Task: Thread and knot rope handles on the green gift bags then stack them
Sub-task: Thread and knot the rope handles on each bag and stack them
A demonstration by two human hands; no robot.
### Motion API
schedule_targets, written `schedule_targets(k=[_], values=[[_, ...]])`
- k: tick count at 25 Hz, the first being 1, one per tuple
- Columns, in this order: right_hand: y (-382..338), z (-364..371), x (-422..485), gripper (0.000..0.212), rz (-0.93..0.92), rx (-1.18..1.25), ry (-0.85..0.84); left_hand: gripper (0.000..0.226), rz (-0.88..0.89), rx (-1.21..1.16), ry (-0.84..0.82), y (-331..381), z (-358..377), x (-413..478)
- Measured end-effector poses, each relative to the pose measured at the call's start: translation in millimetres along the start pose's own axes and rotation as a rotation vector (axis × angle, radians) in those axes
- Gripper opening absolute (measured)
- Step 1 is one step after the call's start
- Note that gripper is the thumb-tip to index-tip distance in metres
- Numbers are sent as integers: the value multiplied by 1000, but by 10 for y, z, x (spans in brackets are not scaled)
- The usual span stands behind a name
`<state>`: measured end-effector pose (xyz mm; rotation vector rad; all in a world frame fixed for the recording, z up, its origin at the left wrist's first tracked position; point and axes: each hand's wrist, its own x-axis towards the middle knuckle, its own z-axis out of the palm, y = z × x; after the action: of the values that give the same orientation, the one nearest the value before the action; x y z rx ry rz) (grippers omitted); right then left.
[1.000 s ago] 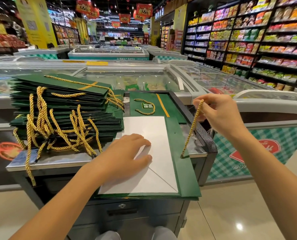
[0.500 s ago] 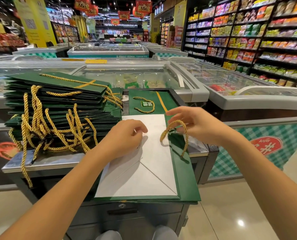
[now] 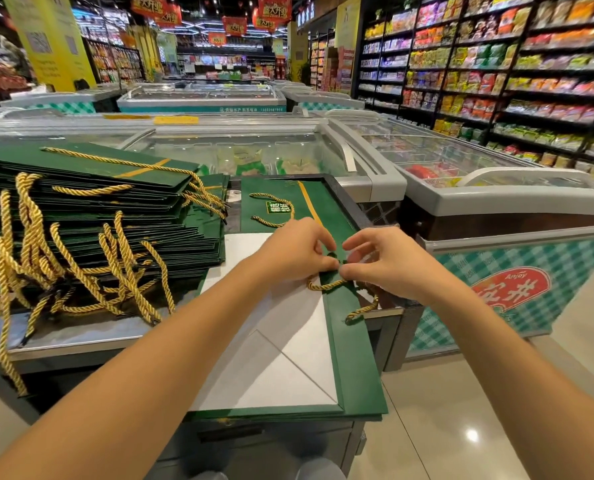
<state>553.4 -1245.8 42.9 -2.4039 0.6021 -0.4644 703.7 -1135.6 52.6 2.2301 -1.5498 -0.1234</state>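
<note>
A flat green gift bag (image 3: 352,355) with a white underside lies on the metal counter (image 3: 63,341) in front of me. A gold rope (image 3: 326,285) crosses its green edge strip, and the rope's free end (image 3: 361,311) curls off to the right. My left hand (image 3: 299,251) and my right hand (image 3: 389,263) meet over that strip, fingertips pinching the rope where it enters the bag. A tall stack of finished green bags (image 3: 91,206) with gold handles hanging down sits to the left. Another bag (image 3: 281,202) lies behind my hands.
Glass-topped chest freezers (image 3: 444,174) stand behind and to the right of the counter. Stocked shelves (image 3: 531,81) line the aisle on the right. Tiled floor (image 3: 462,427) lies right of the counter.
My right hand came down from holding the rope stretched up and moved left to the bag. My left hand left the white panel and joined it at the green edge.
</note>
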Motion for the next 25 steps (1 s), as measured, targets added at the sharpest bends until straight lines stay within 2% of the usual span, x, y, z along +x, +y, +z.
schedule_targets(k=[3, 8, 11, 15, 18, 20, 22, 25], values=[[53, -5, 31, 28, 67, 24, 49, 5, 16, -39, 58, -64, 88, -3], [-17, 41, 88, 20, 56, -161, 7, 10, 68, -365, 212, -263, 230, -163], [13, 33, 75, 15, 92, -35, 36, 12, 73, -449, 257, -301, 280, -199], [-19, 38, -38, 9, 94, 324, 12, 12, 97, -560, 303, -330, 279, -209], [62, 130, 13, 12, 82, 174, 160, 10, 95, -595, 300, -354, 274, -205], [76, 125, 40, 13, 123, 119, 165, 10, 102, -605, 297, -349, 269, -203], [72, 98, 31, 12, 142, 210, 118, 9, 106, -610, 290, -353, 262, -204], [64, 2, -32, 19, 159, 499, 100, 10, 115, -634, 287, -354, 255, -204]])
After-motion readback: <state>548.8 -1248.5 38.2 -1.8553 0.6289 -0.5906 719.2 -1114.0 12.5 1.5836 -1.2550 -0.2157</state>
